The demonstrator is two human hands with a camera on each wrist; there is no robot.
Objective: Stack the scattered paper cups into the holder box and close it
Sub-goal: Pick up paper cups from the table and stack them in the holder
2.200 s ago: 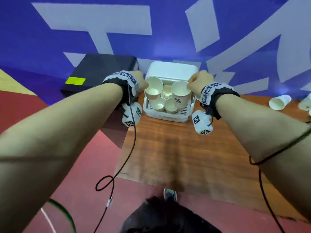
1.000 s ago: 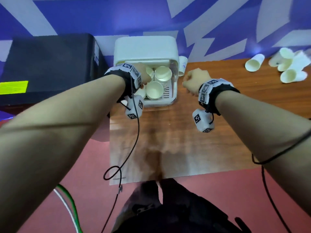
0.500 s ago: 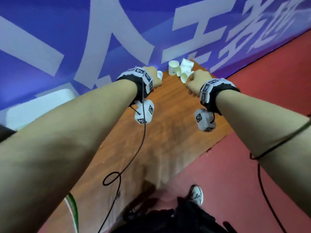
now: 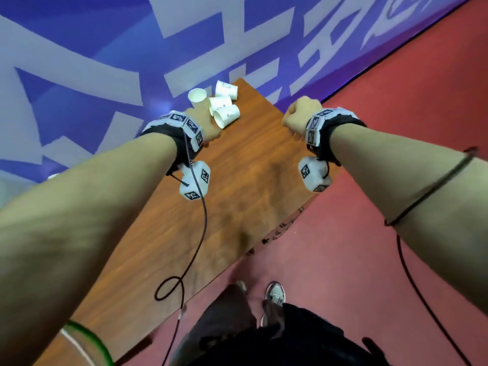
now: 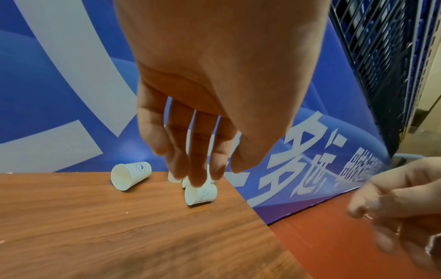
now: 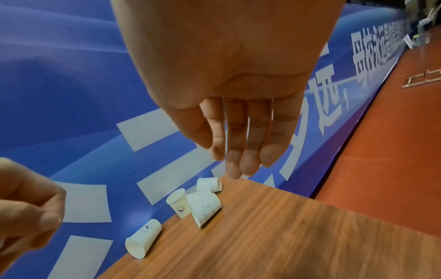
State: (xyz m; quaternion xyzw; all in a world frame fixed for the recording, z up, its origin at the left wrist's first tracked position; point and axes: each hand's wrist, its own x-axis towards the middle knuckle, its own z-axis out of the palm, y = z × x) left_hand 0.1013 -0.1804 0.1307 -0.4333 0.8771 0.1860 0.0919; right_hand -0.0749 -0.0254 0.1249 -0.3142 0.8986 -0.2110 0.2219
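Note:
Several white paper cups (image 4: 227, 116) lie scattered at the far corner of the wooden table (image 4: 237, 194), most on their sides. One cup (image 6: 143, 239) lies apart from the cluster (image 6: 205, 207), nearer my left side. My left hand (image 4: 208, 125) hovers just in front of the cups with relaxed, empty fingers (image 5: 198, 175). My right hand (image 4: 295, 118) hangs over the table's right edge, its fingers (image 6: 236, 166) straight and holding nothing. The holder box is out of view.
A blue banner wall (image 4: 105, 62) runs right behind the cups. Red floor (image 4: 383, 101) lies past the table's right edge, close to the cluster. A black cable (image 4: 200, 233) hangs from my left wrist over the table.
The view swung right, away from the holder box, which left the frame. Both empty hands travelled from the box to the table's far corner, and the cups are now closer.

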